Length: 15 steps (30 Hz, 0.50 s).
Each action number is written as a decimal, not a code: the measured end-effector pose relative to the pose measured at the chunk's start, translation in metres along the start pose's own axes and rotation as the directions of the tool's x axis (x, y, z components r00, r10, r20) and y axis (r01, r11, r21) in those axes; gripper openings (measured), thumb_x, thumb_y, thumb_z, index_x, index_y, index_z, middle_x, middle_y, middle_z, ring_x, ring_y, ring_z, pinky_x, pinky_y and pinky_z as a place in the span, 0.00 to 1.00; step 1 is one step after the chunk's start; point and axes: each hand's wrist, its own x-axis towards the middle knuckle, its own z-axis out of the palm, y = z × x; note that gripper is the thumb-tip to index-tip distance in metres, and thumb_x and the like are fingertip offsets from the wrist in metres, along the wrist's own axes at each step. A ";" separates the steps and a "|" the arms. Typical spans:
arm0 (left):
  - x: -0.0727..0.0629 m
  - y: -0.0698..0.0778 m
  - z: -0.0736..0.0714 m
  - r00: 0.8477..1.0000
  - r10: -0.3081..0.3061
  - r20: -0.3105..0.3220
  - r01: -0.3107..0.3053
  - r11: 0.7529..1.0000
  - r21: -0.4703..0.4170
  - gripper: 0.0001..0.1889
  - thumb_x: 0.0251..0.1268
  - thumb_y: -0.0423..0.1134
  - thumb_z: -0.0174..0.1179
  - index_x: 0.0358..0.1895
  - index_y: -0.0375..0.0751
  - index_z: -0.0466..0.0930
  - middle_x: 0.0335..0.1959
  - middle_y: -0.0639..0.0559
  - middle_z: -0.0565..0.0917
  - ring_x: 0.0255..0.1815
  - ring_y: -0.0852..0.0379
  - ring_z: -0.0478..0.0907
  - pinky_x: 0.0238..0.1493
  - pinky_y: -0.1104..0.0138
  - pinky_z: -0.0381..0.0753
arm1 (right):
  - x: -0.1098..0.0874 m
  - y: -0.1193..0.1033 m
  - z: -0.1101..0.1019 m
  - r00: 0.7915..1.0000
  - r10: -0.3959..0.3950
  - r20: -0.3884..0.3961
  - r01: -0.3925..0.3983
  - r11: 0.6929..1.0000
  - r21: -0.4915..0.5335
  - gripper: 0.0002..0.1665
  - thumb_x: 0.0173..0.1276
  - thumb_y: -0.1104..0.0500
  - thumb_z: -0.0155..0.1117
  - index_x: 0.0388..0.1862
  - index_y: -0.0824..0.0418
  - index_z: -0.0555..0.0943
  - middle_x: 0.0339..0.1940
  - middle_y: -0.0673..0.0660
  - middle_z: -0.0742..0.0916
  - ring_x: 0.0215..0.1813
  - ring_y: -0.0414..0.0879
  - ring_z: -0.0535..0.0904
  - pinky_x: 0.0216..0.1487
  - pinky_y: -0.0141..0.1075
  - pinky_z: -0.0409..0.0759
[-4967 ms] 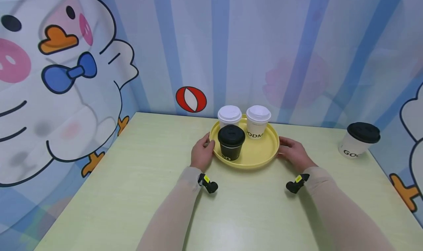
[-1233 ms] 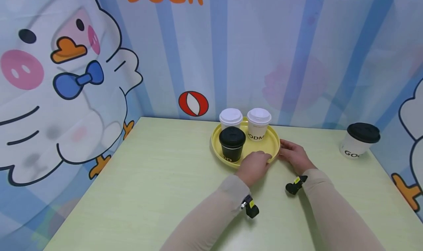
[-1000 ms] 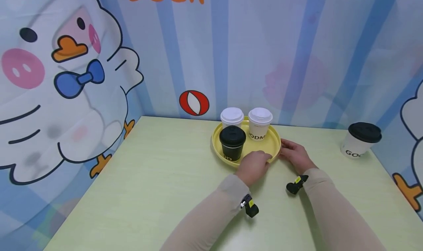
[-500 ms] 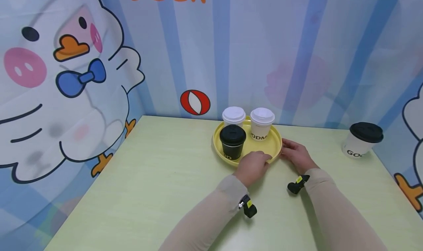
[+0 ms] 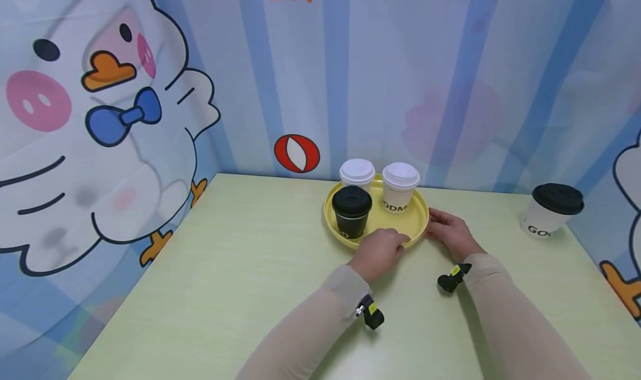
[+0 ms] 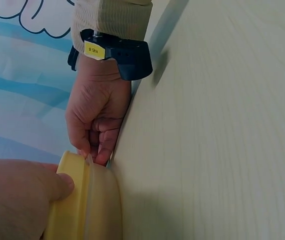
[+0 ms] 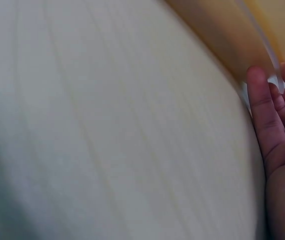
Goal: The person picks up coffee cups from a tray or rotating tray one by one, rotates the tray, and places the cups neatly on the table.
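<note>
A round yellow tray (image 5: 390, 224) stands on the table with three lidded paper cups on it. One is a black cup (image 5: 351, 212) at its front left. Behind are a white cup (image 5: 357, 171), partly hidden by the black one, and another white cup (image 5: 399, 188) with dark lettering. My left hand (image 5: 378, 253) reaches across and grips the front rim, its thumb over the edge in the left wrist view. At the right rim, my right hand (image 5: 453, 235) pinches the tray edge between thumb and fingers, as the right wrist view shows.
A white cup with a black lid (image 5: 551, 210) stands apart at the table's right side. Behind the pale table (image 5: 225, 246) hangs a blue striped backdrop (image 5: 380, 79) with cartoon ducks. Each wrist wears a small black camera.
From the tray's left rim, my left hand has moved to its front rim. Over the last second the tray has turned slightly clockwise, carrying the cups. My right hand stays at the right rim.
</note>
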 end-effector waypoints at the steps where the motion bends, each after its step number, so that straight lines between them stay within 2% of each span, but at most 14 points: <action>1: -0.001 -0.001 0.000 1.000 0.004 -0.004 -0.004 1.000 0.002 0.14 0.73 0.40 0.61 0.57 0.55 0.86 0.44 0.59 0.87 0.43 0.62 0.82 0.45 0.71 0.81 | 0.000 0.000 0.000 1.000 -0.004 0.000 0.004 1.000 0.003 0.39 0.76 0.58 0.60 0.81 0.65 0.58 0.74 0.68 0.70 0.51 0.34 0.80 0.54 0.27 0.80; 6: -0.004 -0.004 0.001 1.000 0.014 -0.017 -0.013 1.000 0.004 0.14 0.72 0.40 0.61 0.57 0.56 0.87 0.45 0.59 0.87 0.43 0.61 0.83 0.46 0.70 0.81 | 0.000 0.001 0.001 1.000 -0.018 0.004 0.018 1.000 0.001 0.39 0.76 0.59 0.59 0.80 0.66 0.57 0.74 0.69 0.70 0.51 0.34 0.80 0.54 0.27 0.81; 15: -0.008 -0.009 0.001 0.999 0.027 -0.033 -0.027 1.000 0.003 0.14 0.72 0.40 0.62 0.56 0.56 0.87 0.46 0.59 0.87 0.44 0.61 0.83 0.46 0.71 0.80 | -0.002 -0.004 0.001 1.000 0.008 0.007 -0.008 1.000 -0.006 0.39 0.76 0.59 0.59 0.81 0.64 0.57 0.74 0.68 0.70 0.52 0.35 0.80 0.54 0.27 0.80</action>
